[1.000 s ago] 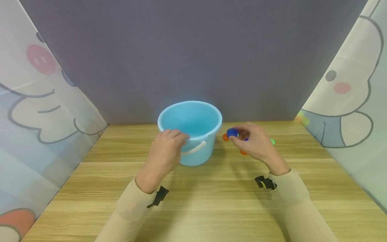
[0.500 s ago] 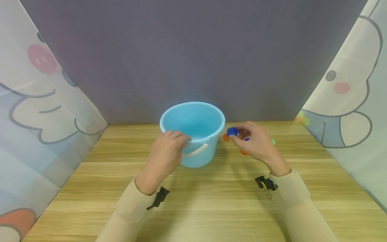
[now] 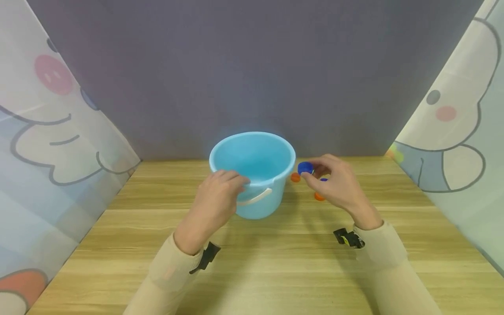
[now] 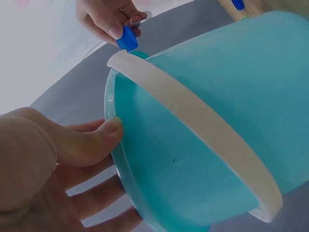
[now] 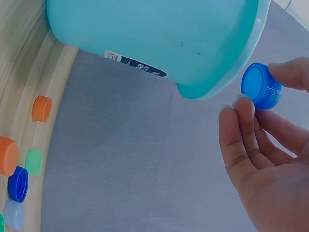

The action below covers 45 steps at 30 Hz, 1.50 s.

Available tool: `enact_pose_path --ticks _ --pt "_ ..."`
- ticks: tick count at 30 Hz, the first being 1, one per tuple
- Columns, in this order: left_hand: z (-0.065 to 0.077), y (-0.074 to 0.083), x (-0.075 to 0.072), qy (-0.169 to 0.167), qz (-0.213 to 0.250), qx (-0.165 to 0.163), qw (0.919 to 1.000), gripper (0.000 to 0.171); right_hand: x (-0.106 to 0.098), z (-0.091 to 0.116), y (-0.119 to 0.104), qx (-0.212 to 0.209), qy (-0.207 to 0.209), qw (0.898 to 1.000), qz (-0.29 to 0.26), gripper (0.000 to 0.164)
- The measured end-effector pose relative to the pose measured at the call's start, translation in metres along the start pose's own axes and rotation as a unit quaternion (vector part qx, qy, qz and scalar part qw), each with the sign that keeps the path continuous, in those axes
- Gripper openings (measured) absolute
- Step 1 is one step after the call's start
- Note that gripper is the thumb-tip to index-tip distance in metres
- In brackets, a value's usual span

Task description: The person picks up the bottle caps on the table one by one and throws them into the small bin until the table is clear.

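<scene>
A light blue bucket (image 3: 263, 204) with a white handle (image 4: 193, 116) stands upright on the wooden table. My left hand (image 3: 214, 203) grips its near left rim; in the left wrist view the thumb lies on the outside and the fingers reach behind the rim. Just right of the bucket's rim, my right hand (image 3: 339, 186) pinches a blue bottle cap (image 5: 260, 86) between thumb and fingertips. The cap is held above the table, apart from the rim in the right wrist view. The bucket's floor is not visible.
Several loose caps lie on the table right of the bucket: an orange cap (image 3: 295, 177), another orange cap (image 3: 320, 196), a dark blue cap (image 5: 18, 184), a light green cap (image 5: 35, 162) and a pale blue cap (image 5: 14, 214). A grey panel (image 3: 252, 78) stands behind.
The bucket has shifted slightly to the right, with my left hand still on its rim. My right hand and the blue cap have moved slightly up and right; the green cap is now hidden.
</scene>
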<state>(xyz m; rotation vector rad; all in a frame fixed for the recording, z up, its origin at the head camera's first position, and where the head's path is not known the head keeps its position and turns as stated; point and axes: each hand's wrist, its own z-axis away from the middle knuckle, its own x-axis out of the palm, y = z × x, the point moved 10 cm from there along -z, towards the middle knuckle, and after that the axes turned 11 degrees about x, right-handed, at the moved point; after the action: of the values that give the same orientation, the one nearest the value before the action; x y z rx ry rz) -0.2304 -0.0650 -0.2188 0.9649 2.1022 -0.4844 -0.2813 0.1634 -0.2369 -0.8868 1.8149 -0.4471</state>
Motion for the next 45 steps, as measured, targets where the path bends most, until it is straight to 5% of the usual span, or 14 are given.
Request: enact_pose_path --ticks 45 --pt "0.000 0.006 0.001 -0.046 0.005 0.000 0.9989 0.025 0.006 -0.004 -0.044 -0.071 0.046 0.996 -0.023 0.029"
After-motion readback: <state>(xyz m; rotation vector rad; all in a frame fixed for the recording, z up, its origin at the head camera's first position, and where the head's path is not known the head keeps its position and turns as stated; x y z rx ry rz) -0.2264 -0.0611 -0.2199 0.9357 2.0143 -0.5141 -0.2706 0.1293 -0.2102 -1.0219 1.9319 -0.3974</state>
